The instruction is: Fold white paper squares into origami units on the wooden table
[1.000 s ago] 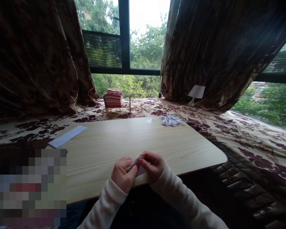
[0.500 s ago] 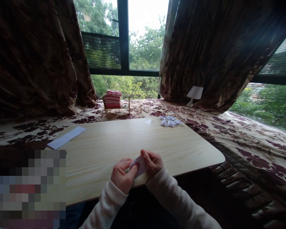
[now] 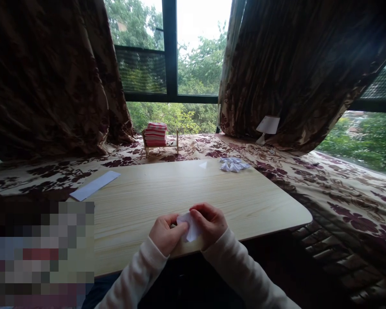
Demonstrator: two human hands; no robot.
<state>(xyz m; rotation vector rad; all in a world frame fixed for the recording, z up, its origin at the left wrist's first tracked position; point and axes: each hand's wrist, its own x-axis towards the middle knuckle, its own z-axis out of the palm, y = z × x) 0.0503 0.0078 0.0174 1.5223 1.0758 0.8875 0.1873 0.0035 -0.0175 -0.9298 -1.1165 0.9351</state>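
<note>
Both my hands meet at the near edge of a light wooden table [image 3: 167, 193]. My left hand [image 3: 165, 234] and my right hand [image 3: 212, 223] each pinch a small folded piece of white paper [image 3: 189, 225] held between them, just above the tabletop. Fingers of both hands are closed on the paper. Cream sleeves cover both forearms.
A white paper strip [image 3: 94, 185] lies at the table's far left. A heap of folded white paper pieces [image 3: 233, 164] and one small piece [image 3: 203, 164] sit at the far edge. Behind stand a small wooden rack with striped cloth [image 3: 156, 135], a small white lamp [image 3: 266, 126], curtains and a window.
The paper has been turned between my fingers and shows more of its white face. My hands stay in the same place at the table's near edge.
</note>
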